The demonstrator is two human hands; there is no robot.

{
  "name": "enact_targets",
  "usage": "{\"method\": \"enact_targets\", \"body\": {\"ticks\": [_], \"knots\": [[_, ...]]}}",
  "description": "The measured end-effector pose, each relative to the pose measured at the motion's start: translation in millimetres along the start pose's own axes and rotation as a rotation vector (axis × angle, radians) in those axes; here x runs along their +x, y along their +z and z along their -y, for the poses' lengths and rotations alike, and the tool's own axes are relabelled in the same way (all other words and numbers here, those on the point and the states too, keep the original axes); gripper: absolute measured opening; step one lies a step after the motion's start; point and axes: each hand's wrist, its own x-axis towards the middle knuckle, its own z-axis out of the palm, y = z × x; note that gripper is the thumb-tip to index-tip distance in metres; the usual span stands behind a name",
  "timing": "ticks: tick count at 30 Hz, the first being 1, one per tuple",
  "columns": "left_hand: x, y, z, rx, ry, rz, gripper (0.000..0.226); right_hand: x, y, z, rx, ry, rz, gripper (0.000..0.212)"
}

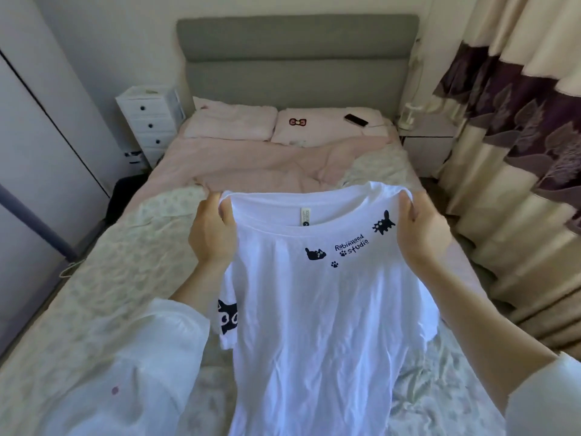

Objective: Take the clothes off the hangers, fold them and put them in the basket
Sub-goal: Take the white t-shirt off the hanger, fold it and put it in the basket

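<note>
A: hands?
B: left hand (211, 231) grips the left shoulder of the white T-shirt (317, 313), fingers curled round the fabric. Right hand (419, 229) pinches the right shoulder the same way.
A: shirt position?
B: held up between both hands, spread, hanging over the bed (119, 272). Cat prints and "Robinhood studio" text face the camera, neck label visible.
A: surroundings?
B: two pink pillows (229, 122) at the headboard (295, 58), a phone (356, 119) on the right one. White drawer unit (147, 121) left, curtain (518, 136) right.
</note>
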Motion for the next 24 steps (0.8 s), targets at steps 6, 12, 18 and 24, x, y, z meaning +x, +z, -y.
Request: {"method": "enact_targets", "body": {"ticks": [6,12,18,24], "knots": [[77,137,48,0.222,-0.137,0.218,0.034,75,134,-54,-0.304,-0.133,0.292,0.037],[66,243,113,-0.078,-0.423,0.636,0.047,59,240,-124,-0.479,-0.069,0.562,0.051],[-29,250,216,0.154,-0.597,0.623,0.041,-56,252,-210,-0.383,0.33,0.658,0.048],[-123,219,266,0.261,-0.737,0.549,0.029,-151,224,-251,-0.214,0.855,0.441,0.03]]}}
